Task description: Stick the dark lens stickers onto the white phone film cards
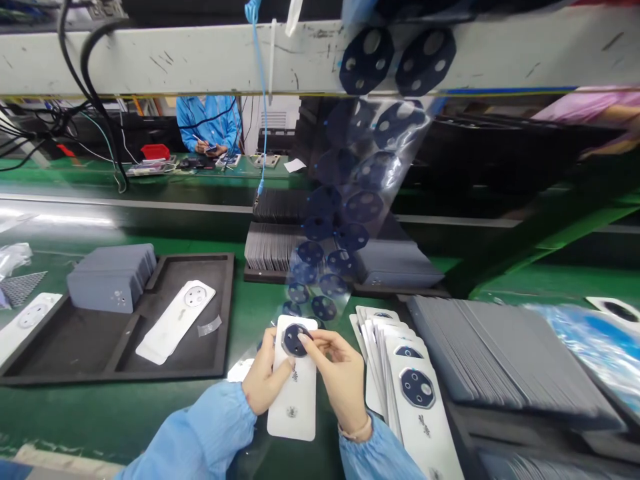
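A white phone back panel (292, 413) with small dark print stands tilted toward me at the centre. My left hand (266, 373) grips its left edge, thumb on the front. At its top sits a dark blue camera sticker (291, 341) with round holes. My right hand (340, 373) pinches the sticker's right side, the thumb on its face and the fingers at the panel's edge. To the right leans a row of white panels (425, 427) bearing dark camera stickers. Behind the held panel hangs a clear strip of dark blue stickers (333, 285).
A black tray (227, 320) on the left holds grey panels (107, 283) and white panels (175, 320). Stacked grey panels (500, 353) fill the right side. A blue cord (263, 100) hangs from the shelf beam (200, 63). Someone in blue (210, 123) works across the bench.
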`<state>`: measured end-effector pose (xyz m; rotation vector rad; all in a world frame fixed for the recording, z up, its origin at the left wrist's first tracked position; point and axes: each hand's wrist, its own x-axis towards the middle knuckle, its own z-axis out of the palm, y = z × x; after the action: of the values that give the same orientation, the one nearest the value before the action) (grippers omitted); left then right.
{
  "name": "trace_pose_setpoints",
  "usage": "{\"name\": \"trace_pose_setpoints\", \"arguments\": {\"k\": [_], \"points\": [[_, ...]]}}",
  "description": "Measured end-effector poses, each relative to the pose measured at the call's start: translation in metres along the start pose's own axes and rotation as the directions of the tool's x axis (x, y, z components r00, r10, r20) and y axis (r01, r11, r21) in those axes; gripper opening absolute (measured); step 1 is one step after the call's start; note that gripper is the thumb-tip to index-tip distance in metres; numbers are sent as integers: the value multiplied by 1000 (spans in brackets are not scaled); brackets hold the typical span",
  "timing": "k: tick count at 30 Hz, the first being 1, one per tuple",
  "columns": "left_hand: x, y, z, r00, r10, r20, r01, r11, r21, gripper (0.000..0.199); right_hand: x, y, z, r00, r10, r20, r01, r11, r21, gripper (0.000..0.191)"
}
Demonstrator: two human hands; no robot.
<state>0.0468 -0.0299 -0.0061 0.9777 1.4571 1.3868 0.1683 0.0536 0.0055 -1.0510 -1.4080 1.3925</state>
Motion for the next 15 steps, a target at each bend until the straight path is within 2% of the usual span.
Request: {"name": "trace_pose_setpoints", "arguments": {"k": [7, 15], "points": [[-1, 0, -2, 999, 24, 28, -24, 1000, -16, 39, 1, 4, -5, 999, 34, 40, -37, 996, 76, 23], [0, 6, 0, 997, 51, 61, -52, 998, 22, 36, 0, 4, -3, 999, 11, 35, -12, 999, 29, 20]]}}
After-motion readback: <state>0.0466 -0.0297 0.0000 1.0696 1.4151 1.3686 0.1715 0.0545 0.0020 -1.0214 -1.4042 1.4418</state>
